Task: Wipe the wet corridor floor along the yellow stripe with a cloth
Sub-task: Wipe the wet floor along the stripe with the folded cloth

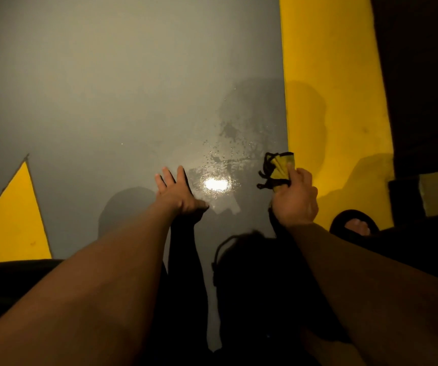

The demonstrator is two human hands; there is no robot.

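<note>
Yellow cloth (281, 169) bunched in my right hand (295, 199), fingers clamped; left hand (175, 192) flat, fingers apart. Best: press w/ overlapping strokes thru wet patch (228, 165) beside yellow stripe (336, 101).

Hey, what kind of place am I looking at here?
Probably an indoor corridor or walkway, dimly lit. A smooth grey floor runs alongside a painted yellow stripe, with a wet patch glaring under a light. The right hand grips a cloth; the left hand is open.
</note>
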